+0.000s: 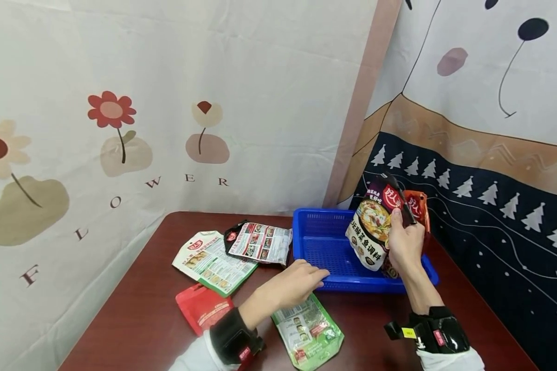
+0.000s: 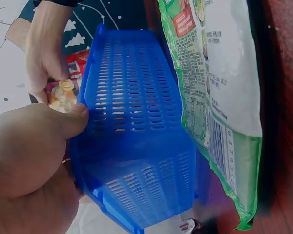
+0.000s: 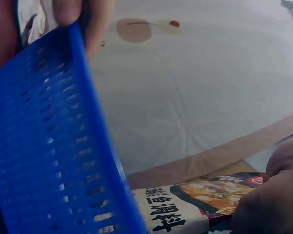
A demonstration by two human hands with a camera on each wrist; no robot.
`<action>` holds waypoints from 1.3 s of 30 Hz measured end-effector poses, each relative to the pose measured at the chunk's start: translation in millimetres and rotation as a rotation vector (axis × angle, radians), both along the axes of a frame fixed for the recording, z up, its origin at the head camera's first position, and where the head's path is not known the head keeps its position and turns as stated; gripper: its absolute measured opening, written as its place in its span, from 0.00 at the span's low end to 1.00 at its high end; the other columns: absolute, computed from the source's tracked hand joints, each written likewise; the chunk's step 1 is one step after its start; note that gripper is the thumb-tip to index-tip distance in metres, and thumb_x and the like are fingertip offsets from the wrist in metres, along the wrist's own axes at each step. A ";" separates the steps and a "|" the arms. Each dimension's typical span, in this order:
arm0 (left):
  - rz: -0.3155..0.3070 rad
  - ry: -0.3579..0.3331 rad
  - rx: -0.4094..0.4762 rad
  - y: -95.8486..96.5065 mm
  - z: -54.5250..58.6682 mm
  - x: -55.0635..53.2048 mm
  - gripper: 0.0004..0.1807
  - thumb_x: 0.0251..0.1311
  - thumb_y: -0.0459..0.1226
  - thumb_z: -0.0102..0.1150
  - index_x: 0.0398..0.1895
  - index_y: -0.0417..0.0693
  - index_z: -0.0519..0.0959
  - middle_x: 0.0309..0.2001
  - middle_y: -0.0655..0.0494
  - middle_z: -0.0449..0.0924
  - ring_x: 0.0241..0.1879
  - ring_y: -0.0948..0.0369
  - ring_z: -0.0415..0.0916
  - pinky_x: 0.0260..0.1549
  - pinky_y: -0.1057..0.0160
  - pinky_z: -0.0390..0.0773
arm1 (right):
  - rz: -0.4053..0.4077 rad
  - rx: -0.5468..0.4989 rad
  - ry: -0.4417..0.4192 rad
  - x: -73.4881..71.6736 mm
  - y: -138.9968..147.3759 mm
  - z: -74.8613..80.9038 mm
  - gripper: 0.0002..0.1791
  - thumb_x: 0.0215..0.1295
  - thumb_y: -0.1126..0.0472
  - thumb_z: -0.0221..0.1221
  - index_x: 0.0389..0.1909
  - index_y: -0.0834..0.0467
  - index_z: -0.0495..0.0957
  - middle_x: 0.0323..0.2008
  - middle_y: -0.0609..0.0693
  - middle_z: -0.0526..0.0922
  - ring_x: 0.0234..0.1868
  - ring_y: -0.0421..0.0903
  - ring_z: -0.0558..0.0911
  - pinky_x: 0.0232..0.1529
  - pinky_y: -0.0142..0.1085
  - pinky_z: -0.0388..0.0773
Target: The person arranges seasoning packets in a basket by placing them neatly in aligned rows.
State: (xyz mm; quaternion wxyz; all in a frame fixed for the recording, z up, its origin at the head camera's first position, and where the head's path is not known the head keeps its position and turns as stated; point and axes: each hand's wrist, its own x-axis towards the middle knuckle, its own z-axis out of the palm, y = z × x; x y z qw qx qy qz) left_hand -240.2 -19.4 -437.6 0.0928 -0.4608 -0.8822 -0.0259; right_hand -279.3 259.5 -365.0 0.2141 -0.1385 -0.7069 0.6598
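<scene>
A blue plastic basket [image 1: 322, 252] with slotted walls stands on the table. My left hand [image 1: 297, 282] grips its near rim towards the left corner; the left wrist view shows the thumb [image 2: 77, 119] on the rim. Over the basket's right side, my right hand [image 1: 406, 245] holds a seasoning packet [image 1: 369, 226] by its upper edge. This packet is white and purple, with a picture of a fish dish, and stands tilted, its lower end inside the basket. Behind it, an orange-red packet [image 1: 415, 203] shows partly at the right end; the held packet and hand hide the rest.
Left of the basket lie a black-and-white packet [image 1: 262, 242] and a white-and-green one [image 1: 209, 257], overlapping. A red packet [image 1: 201, 306] is near my left forearm. Another green packet [image 1: 308, 330] lies in front of the basket. Printed cloth [image 1: 269, 93] hangs behind the table [image 1: 134, 309].
</scene>
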 end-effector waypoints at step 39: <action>-0.047 -0.025 0.055 -0.5 -3.0 -1.7 0.19 0.90 0.42 0.52 0.74 0.48 0.81 0.60 0.60 0.93 0.61 0.63 0.90 0.66 0.61 0.83 | -0.078 0.262 -0.013 -16.3 16.9 -54.8 0.28 0.91 0.48 0.49 0.77 0.61 0.78 0.70 0.64 0.83 0.67 0.51 0.81 0.63 0.38 0.78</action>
